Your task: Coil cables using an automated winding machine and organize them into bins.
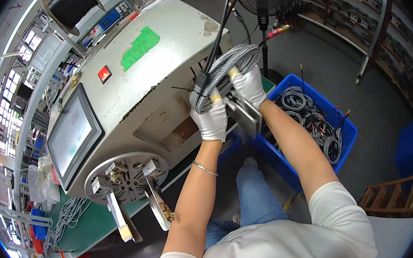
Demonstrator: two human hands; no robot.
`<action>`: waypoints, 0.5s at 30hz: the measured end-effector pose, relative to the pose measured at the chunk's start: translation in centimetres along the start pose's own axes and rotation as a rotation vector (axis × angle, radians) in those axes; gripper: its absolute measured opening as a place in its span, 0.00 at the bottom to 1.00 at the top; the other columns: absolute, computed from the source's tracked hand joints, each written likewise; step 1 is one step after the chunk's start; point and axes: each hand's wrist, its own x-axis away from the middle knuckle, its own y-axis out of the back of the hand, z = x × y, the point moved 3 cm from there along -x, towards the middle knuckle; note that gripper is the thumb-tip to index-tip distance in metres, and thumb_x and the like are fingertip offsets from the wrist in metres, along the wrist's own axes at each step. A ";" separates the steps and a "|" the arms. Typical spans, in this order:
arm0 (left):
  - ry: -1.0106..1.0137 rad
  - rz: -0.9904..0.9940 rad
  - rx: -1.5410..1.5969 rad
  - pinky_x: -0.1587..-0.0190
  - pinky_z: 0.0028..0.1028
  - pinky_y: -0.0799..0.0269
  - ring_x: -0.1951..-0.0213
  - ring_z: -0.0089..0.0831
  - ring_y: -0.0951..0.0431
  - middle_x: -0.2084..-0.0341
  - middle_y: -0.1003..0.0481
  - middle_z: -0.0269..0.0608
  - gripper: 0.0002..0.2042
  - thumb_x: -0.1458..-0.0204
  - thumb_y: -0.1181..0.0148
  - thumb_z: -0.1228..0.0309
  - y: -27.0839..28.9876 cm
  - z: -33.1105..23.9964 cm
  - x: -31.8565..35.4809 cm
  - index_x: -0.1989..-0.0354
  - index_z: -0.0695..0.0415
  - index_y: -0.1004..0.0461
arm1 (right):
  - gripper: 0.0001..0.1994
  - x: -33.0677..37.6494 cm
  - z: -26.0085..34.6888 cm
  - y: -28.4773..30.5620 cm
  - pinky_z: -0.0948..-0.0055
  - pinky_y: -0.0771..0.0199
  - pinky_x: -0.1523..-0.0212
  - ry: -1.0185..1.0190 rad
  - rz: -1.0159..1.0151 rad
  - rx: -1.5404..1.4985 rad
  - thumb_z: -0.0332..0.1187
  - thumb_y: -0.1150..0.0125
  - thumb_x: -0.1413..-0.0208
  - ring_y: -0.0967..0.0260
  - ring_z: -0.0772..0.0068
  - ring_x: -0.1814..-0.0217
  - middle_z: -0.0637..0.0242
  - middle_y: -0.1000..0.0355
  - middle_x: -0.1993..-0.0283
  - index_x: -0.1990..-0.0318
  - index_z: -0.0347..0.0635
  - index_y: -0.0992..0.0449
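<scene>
Grip: gloved left hand (211, 120) and right hand (249, 87) both pinch the coiled grey cable (224, 68), beside the right end of the winding machine (177, 35). Even two-sided support should hold its turns together.

Green bench (93, 228), lower left to centre, carries big pale machine (177, 30) and loose grey cables (65, 219) at lower left; dark grey floor (373, 133), right, carries blue crate (349, 141).

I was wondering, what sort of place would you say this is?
It looks like a factory workshop, probably handling cables: there is a bulky machine with a screen, a blue crate of cable coils, and a large spool.
</scene>
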 end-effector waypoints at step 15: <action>0.043 0.007 0.093 0.73 0.18 0.32 0.72 0.14 0.30 0.71 0.27 0.31 0.11 0.45 0.42 0.74 0.4 0.5 0.2 0.55 0.63 0.30 | 0.11 0.3 2.0 0.1 0.71 0.36 0.75 0.078 0.000 0.091 0.33 0.41 0.46 0.36 0.76 0.80 0.66 0.31 0.82 0.74 0.34 0.26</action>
